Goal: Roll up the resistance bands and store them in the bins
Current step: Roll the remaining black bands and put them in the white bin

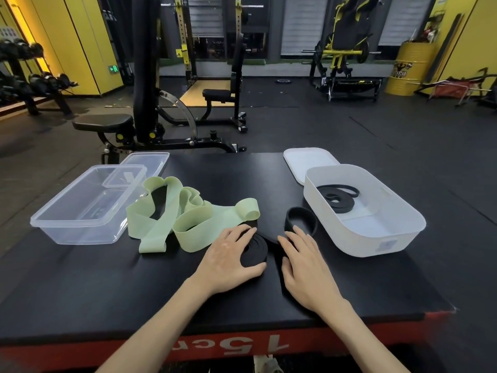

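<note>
Two hands work near the front edge of the black padded platform (107, 286). The left hand (228, 261) curls round the coil of a black flat rubber band (256, 250), and the right hand (304, 270) presses flat on its tail. Open surface lies toward both front corners.

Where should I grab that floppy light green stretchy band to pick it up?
Pinch the curled end loop of the wide light green resistance band, coming from above. It stands up off the black tabletop, so you can probably pinch it easily.

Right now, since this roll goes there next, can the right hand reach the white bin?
Likely yes: the white bin sits lidless just right of the right hand, only bare table between.
</note>
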`<state>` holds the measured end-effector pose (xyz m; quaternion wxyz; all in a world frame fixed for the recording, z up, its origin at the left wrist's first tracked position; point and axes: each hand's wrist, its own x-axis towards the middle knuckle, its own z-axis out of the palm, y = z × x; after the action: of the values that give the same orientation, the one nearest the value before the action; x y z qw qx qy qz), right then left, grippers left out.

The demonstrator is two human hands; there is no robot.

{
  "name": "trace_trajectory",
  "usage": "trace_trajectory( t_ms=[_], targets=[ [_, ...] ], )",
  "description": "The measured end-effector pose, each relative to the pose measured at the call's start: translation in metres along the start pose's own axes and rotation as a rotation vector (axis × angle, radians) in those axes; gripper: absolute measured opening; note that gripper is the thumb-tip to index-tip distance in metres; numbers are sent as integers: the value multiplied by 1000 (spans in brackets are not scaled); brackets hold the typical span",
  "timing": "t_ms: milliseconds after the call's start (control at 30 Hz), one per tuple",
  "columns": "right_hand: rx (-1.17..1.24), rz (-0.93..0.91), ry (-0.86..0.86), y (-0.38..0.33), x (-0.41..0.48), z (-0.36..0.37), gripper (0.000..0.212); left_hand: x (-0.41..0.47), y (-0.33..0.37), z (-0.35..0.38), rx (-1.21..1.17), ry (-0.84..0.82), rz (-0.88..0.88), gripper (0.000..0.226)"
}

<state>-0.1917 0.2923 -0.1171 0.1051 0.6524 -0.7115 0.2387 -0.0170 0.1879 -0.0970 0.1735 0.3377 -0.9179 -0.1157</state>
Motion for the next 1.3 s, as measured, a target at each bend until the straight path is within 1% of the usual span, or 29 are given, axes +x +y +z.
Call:
trace_trajectory(
  t_ms=[100,167,300,367,433,500,567,667,700,767,800,867,933,1067,1200,1300],
  targets=[
    [30,3,-4,1,-1,0,46,1,8,3,42,22,-87,93],
    [31,-7,-3,0,0,-2,46,1,16,4,87,24,-163,87],
    [-1,-115,0,-5,2,-6,52,-2,37,10,135,62,-391,83],
    [2,-131,-6,-4,2,-6,54,-1,43,12,123,78,-440,84],
    [8,-115,-23,-3,2,-5,55,-1,42,11,85,65,-436,86],
    [17,-113,-38,-1,1,-4,56,-1,34,6,46,15,-392,91],
    [33,-116,-47,-1,2,-4,57,-3,23,0,39,-66,-288,99],
    [47,-113,-49,0,3,-5,56,1,1,-10,87,-196,-51,115],
    [41,-104,-48,0,3,-4,56,4,-5,-13,89,-231,4,119],
    [6,-53,-60,1,2,-4,54,8,-11,-14,90,-250,69,118],
    [-17,-18,-70,0,2,-5,54,8,-11,-12,88,-220,80,113],
    [-48,31,-76,-1,1,-5,54,4,-8,-6,74,-116,66,101],
    [-50,42,-55,-2,1,-6,57,0,-3,-1,80,-43,40,94],
    [-38,-4,20,-2,0,-6,53,-2,6,3,95,-2,-56,93],
    [-19,-53,66,-2,-1,-4,41,-5,25,8,143,22,-247,85],
    [-16,-63,87,-2,-1,-3,41,-5,36,9,106,19,-345,85]
  ],
)
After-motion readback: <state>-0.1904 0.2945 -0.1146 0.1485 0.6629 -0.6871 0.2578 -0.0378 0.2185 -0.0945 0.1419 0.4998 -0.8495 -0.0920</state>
